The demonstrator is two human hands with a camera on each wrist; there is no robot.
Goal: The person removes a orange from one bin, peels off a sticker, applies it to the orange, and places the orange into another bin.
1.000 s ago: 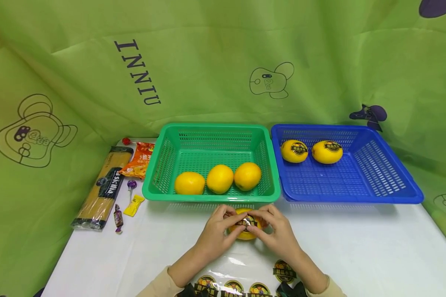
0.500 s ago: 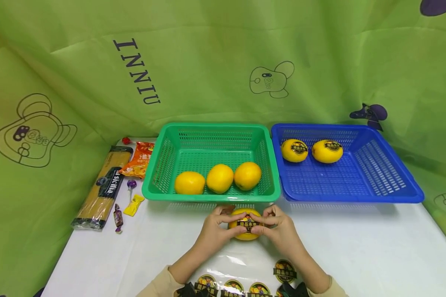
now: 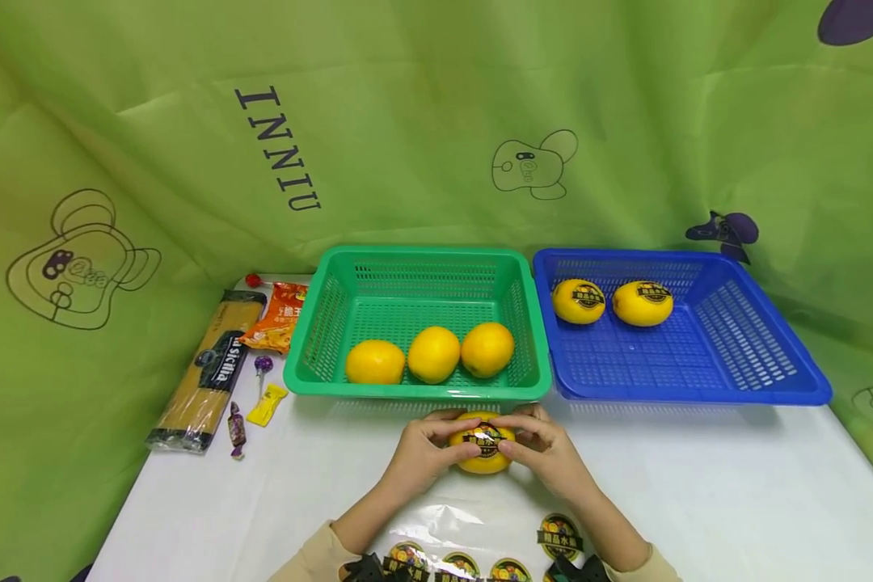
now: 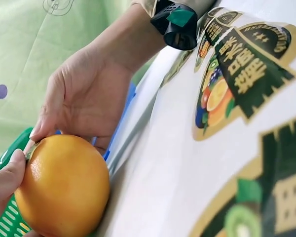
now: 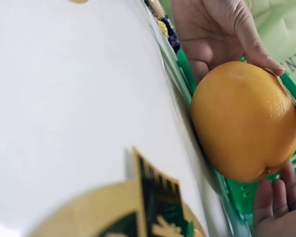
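An orange [image 3: 473,466] rests on the white table in front of the green basket, with a black-and-gold round label sticker [image 3: 483,440] on its upper face. My left hand [image 3: 420,454] holds the orange from the left, thumb and index finger at the sticker's left edge. From the other side my right hand [image 3: 555,457] holds it, thumb and index finger at the sticker's right edge. In the left wrist view the orange [image 4: 64,185] hides most of the sticker. The right wrist view shows the orange [image 5: 244,121] between both hands, its stem end facing down.
Behind stand a green basket [image 3: 422,390] with several oranges and a blue basket [image 3: 669,364] with two stickered ones. A sheet of stickers [image 3: 451,513] lies near the front edge. A pasta pack [image 3: 207,372], an orange snack bag [image 3: 276,319] and candies are at left.
Thumbs and index fingers have spread from the sticker's middle toward its edges, leaving more of it visible. The orange stays in place; the head view has shifted slightly.
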